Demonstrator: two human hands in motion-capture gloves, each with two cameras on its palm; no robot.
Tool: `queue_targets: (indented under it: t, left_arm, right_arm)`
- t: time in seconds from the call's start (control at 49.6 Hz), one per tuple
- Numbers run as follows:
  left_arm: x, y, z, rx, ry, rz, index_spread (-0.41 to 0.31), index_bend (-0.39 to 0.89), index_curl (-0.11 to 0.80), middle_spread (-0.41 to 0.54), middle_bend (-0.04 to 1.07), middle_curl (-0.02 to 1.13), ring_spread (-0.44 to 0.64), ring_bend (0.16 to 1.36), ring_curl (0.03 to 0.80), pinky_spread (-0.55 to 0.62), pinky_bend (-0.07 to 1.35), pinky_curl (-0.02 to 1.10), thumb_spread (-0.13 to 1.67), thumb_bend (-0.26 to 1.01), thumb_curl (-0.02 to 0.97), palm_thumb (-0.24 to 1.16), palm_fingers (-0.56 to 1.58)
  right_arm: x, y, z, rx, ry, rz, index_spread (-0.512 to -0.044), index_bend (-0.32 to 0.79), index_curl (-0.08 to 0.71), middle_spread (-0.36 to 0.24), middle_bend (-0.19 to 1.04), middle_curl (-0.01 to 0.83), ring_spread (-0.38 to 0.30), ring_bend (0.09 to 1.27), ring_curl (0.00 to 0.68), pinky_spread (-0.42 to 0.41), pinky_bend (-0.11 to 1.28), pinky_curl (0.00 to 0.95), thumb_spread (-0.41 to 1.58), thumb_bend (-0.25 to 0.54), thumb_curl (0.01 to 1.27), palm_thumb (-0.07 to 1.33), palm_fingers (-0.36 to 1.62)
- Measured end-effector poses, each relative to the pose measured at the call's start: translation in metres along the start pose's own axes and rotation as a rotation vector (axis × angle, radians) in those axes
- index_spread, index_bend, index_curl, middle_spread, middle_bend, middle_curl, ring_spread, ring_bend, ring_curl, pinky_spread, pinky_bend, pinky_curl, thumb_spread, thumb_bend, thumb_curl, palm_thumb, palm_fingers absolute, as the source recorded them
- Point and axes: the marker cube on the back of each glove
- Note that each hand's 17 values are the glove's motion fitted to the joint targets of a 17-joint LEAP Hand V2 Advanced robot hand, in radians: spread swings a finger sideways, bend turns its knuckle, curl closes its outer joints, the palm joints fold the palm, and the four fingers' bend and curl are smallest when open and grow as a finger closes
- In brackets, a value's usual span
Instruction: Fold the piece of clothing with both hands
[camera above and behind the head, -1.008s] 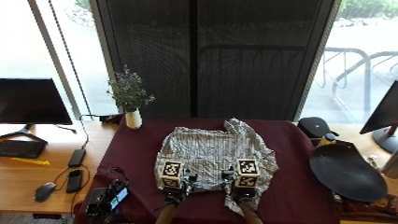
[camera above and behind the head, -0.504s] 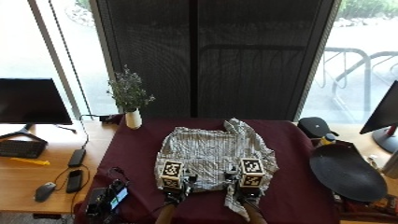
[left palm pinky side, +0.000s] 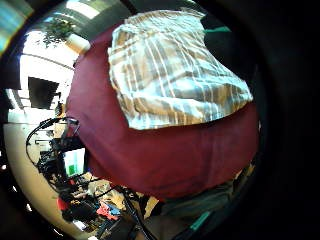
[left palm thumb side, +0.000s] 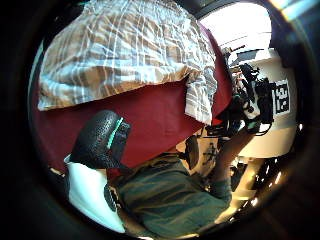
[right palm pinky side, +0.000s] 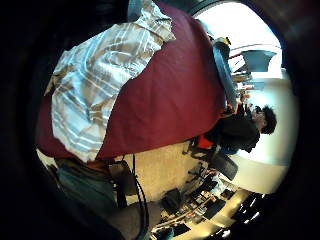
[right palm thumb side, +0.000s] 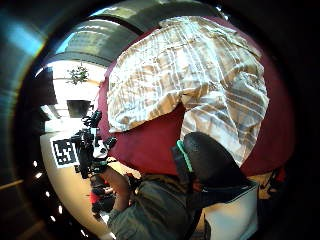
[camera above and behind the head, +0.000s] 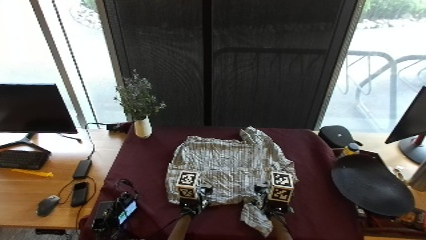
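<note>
A striped shirt (camera above and behind the head: 229, 167) lies rumpled on the maroon tablecloth (camera above and behind the head: 143, 165). The left hand (camera above and behind the head: 193, 200) at its 7 o'clock edge and the right hand (camera above and behind the head: 276, 204) at 5 o'clock seem above it; whether their fingers grip, I cannot tell.

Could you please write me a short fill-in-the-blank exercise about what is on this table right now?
1. The striped, crumpled shirt lies on a dark ____ tablecloth.
2. Both gloved hands, the left hand and the right hand, are at the shirt's ____ edge, the one closest to the person.
3. The white vase at the table's far corner holds a small ____.

Missing words: red; near; plant
</note>
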Motion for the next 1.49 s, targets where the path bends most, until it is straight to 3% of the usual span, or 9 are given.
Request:
queue_targets:
  t: [0.585,0.746,1.028,1.149,1.23,1.351,1.452,1.472,1.492]
  left_arm:
    - [0.006,0.012,0.022,-0.212,-0.015,-0.058,-0.08,0.17,0.309,-0.01,0.19,0.42,0.1,0.56,0.339,0.21,0.43,0.36,1.09,-0.02,0.331,0.46,0.43]
    - [-0.004,-0.007,0.048,-0.03,-0.061,-0.09,-0.136,0.27,0.374,-0.06,0.2,0.42,0.06,0.48,0.32,0.17,0.35,0.35,1.14,-0.01,0.322,0.45,0.59]
    - [-0.011,-0.046,0.052,0.288,-0.22,-0.024,-0.235,0.3,0.434,-0.21,0.21,0.44,-0.18,0.46,0.33,-0.01,0.21,0.33,1.19,0.0,0.328,0.56,1.0]
    - [0.01,0.013,0.022,-0.116,-0.062,0.026,-0.259,0.29,0.452,-0.24,0.19,0.45,-0.23,0.42,0.346,-0.06,0.17,0.34,1.18,-0.01,0.329,0.58,1.05]
    - [0.006,0.015,0.033,-0.218,-0.029,0.038,-0.23,0.24,0.457,-0.204,0.17,0.47,-0.16,0.37,0.364,0.0,0.18,0.35,1.15,-0.07,0.299,0.43,0.79]
    - [-0.008,-0.023,0.071,0.0,-0.096,0.024,-0.18,0.16,0.444,-0.127,0.12,0.43,-0.04,0.35,0.358,0.07,0.25,0.38,1.09,-0.05,0.285,0.33,0.6]
    - [-0.007,-0.025,0.066,0.116,-0.152,0.023,-0.207,0.21,0.452,-0.165,0.17,0.41,-0.1,0.39,0.336,0.04,0.2,0.35,1.09,-0.01,0.29,0.37,0.82]
    - [-0.007,-0.029,0.066,0.161,-0.171,0.028,-0.179,0.15,0.437,-0.12,0.11,0.4,-0.04,0.34,0.32,0.08,0.23,0.36,1.07,-0.04,0.285,0.32,0.62]
    - [-0.007,-0.034,0.062,0.225,-0.198,0.035,-0.209,0.22,0.463,-0.167,0.2,0.44,-0.11,0.41,0.369,0.04,0.21,0.37,1.08,-0.01,0.29,0.36,0.83]
  right_arm:
    - [-0.009,-0.043,0.089,-0.123,-0.016,0.001,-0.301,0.09,0.247,0.012,0.18,0.327,0.16,0.39,0.322,0.225,0.62,0.363,1.17,-0.004,0.34,0.59,0.28]
    - [-0.019,-0.036,0.067,0.018,0.019,0.023,-0.289,0.1,0.221,-0.027,0.2,0.339,0.071,0.51,0.357,0.186,0.6,0.356,1.19,0.007,0.35,0.67,0.38]
    - [-0.013,-0.069,0.098,0.133,0.064,0.063,-0.309,0.3,0.335,-0.172,0.19,0.357,-0.092,0.44,0.345,0.106,0.44,0.315,1.23,0.043,0.37,0.84,0.78]
    - [-0.014,-0.062,0.096,0.201,0.067,0.059,-0.303,0.3,0.373,-0.191,0.18,0.364,-0.144,0.41,0.349,0.068,0.38,0.312,1.23,0.042,0.37,0.88,0.88]
    - [-0.013,-0.063,0.098,0.221,0.063,0.057,-0.302,0.28,0.385,-0.184,0.19,0.372,-0.17,0.39,0.349,0.042,0.35,0.31,1.22,0.04,0.37,0.91,0.96]
    - [-0.012,-0.066,0.092,0.261,0.085,0.049,-0.302,0.25,0.401,-0.187,0.18,0.377,-0.199,0.37,0.355,0.008,0.31,0.314,1.21,0.033,0.38,0.94,1.03]
    - [-0.014,-0.065,0.088,0.284,0.098,0.026,-0.299,0.22,0.41,-0.188,0.18,0.382,-0.213,0.37,0.365,-0.018,0.3,0.323,1.2,0.025,0.38,0.97,1.1]
    - [-0.013,-0.065,0.088,0.285,0.104,0.023,-0.302,0.22,0.415,-0.187,0.16,0.377,-0.211,0.35,0.363,-0.011,0.29,0.323,1.2,0.019,0.38,0.96,1.06]
    - [-0.012,-0.065,0.087,0.288,0.113,0.019,-0.299,0.2,0.411,-0.189,0.19,0.383,-0.219,0.36,0.37,-0.028,0.3,0.329,1.2,0.02,0.38,0.97,1.12]
